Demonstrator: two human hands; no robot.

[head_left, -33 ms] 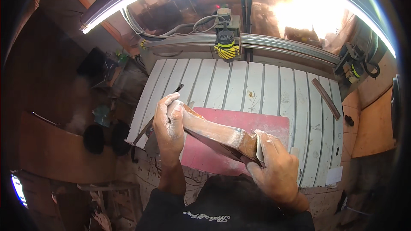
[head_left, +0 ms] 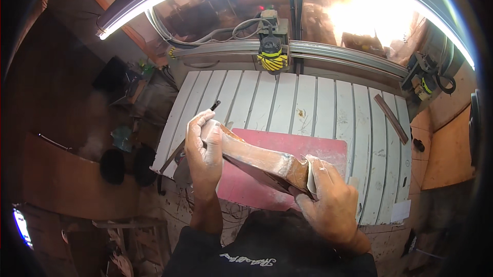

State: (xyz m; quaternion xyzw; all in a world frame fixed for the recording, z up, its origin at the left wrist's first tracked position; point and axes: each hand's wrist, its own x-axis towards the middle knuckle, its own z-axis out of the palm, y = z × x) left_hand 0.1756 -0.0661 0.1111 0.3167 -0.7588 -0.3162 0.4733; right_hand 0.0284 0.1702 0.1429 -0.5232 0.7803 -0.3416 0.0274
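A dust-coated wooden piece [head_left: 252, 152], long and tilted, is held above a pink mat [head_left: 328, 146] on the white slatted table [head_left: 241, 92]. My left hand [head_left: 204, 153] is closed round its left end, with pale dust on the fingers. At its right end my right hand [head_left: 328, 197] is closed, pressing a folded pale sheet [head_left: 310, 177], perhaps sandpaper, against the wood. The thumb of that hand lies under the piece's edge.
A gantry machine's head [head_left: 272, 51] hangs on a metal rail behind the table, with another unit [head_left: 425, 74] at right. A dark strip [head_left: 390, 117] and a white paper [head_left: 400, 210] lie on the slats. A tube light [head_left: 128, 15] arches overhead; dark stools [head_left: 113, 166] stand left.
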